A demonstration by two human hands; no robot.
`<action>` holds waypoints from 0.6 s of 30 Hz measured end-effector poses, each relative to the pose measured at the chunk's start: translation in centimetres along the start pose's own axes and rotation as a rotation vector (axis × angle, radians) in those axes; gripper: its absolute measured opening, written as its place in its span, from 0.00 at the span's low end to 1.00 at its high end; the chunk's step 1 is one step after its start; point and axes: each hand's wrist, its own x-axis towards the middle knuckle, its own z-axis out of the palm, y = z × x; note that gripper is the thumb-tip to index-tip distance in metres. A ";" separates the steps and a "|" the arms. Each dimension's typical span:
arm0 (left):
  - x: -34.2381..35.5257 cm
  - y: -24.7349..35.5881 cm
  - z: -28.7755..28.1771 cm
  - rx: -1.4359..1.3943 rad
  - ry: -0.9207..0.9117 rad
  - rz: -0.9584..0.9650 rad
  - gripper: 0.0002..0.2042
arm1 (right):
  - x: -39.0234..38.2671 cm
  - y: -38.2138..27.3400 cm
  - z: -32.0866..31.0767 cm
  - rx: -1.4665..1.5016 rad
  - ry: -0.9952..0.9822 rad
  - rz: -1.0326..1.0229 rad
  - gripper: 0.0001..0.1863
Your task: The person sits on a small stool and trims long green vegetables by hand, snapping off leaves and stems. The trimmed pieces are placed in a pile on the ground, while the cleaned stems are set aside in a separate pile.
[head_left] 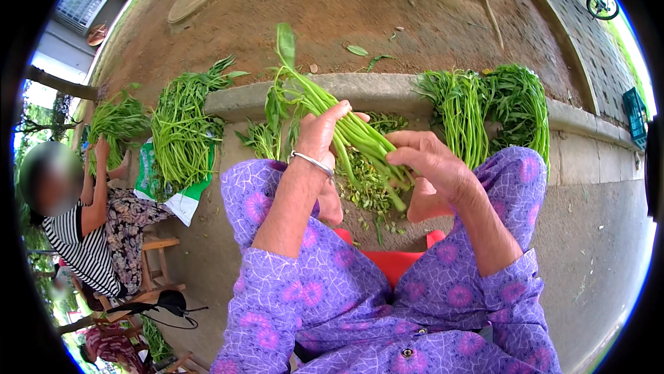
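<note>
Many smooth, slender stems (364,140) span left hand (321,133) and right hand (437,163).

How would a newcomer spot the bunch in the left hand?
Find the concrete kerb crossing the scene. Near its middle, ahead of the purple trousers, is the left hand, with a silver bangle at its wrist. It grips the bunch of green stems; the neighbouring bundles lie to either side.

Held green stems (360,137) block the gap between the knees (519,187); a low kerb (387,89) bars the far side (heaped greens (515,107) flank it left and right). Open pavement (595,249) lies right.
</note>
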 end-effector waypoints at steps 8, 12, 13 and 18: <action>-0.9 -0.8 0.2 0.234 -0.269 0.100 0.11 | 1.3 2.0 -2.4 -0.244 0.358 -0.200 0.19; -1.9 -2.0 1.1 0.317 -0.407 0.089 0.11 | 1.6 2.0 -2.3 -0.289 0.371 -0.327 0.17; -2.2 -2.3 1.4 0.318 -0.436 0.061 0.10 | 1.4 1.5 -2.0 -0.227 0.289 -0.309 0.17; -3.7 -2.9 3.0 0.334 -0.491 -0.086 0.08 | 0.5 0.0 -0.8 0.055 0.177 -0.124 0.22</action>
